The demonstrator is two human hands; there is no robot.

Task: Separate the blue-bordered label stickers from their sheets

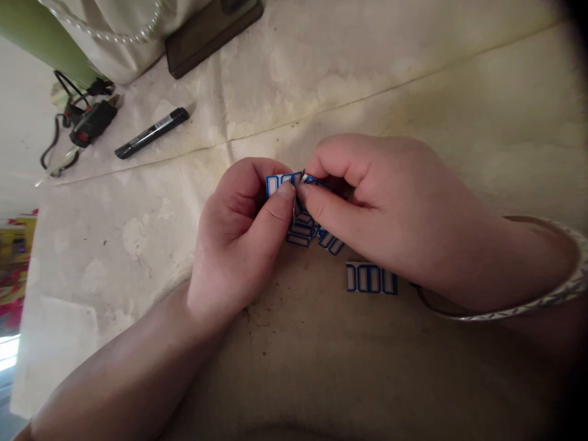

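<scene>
Between my two hands is a small white paper piece with blue printed outlines. My left hand pinches its left part between thumb and fingers. My right hand, with a patterned bangle at the wrist, pinches the right part close beside the left thumb. Whether the piece is folded or torn at the middle I cannot tell. Below the fingertips lie several similar blue-printed pieces, partly hidden by my hands. Another blue-printed piece lies apart, under the right wrist.
A black marker lies at the upper left. Beyond it is a black glue gun-like tool with a cord. A dark box, a string of pearls on white cloth and a green object stand at the back. Creases cross the pale tabletop.
</scene>
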